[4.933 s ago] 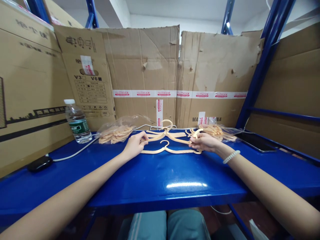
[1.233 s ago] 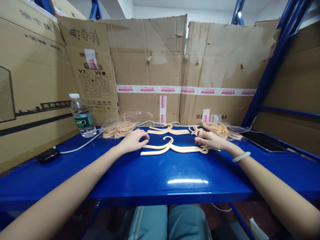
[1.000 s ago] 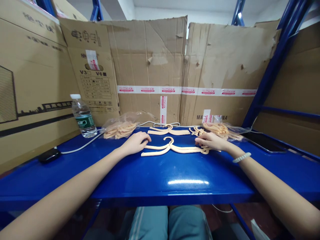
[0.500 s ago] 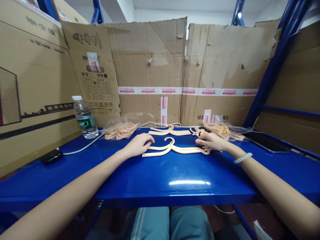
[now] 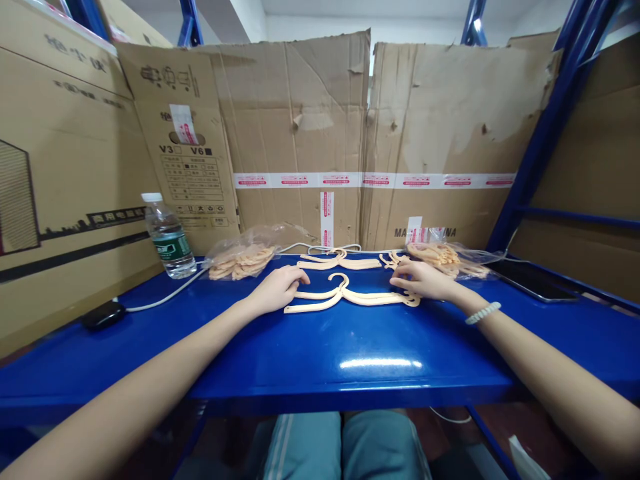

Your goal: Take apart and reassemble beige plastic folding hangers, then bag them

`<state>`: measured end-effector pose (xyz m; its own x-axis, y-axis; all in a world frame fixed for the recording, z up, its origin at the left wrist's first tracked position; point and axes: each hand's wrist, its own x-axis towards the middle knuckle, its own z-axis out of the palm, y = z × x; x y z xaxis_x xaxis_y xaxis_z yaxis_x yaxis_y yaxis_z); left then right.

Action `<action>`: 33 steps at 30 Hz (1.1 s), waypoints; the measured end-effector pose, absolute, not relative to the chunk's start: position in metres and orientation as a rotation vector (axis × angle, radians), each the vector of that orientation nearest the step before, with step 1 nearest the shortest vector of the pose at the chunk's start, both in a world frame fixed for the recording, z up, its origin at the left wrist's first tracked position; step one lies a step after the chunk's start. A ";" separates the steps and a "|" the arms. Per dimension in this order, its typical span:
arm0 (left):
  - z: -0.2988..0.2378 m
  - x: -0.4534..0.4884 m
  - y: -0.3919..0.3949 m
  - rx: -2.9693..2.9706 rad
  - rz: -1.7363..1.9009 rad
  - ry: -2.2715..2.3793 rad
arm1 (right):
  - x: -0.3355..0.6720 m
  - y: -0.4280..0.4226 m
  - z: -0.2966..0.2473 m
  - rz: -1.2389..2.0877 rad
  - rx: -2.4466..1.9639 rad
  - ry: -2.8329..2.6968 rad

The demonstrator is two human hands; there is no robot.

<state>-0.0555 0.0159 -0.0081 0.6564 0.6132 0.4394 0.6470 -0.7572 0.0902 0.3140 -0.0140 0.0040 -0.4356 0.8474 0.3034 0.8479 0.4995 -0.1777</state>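
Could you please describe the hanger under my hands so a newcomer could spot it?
On the blue shelf, look right of the water bottle. Of the two pale hangers lying flat there, it is the nearer hanger, with the left hand at one end and the right hand at the other; the farther hanger lies beyond both.

The right hand [image 5: 425, 280] covers the right end of the near hanger [image 5: 350, 297].
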 end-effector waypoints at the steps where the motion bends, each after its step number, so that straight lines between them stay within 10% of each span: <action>1: -0.008 -0.055 0.017 -2.791 -0.690 -1.066 | 0.315 -0.012 0.003 -0.032 -1.408 -2.385; 33: -0.011 -0.018 0.087 -2.613 -0.377 -1.323 | 0.317 0.044 0.003 -0.217 -1.446 -1.924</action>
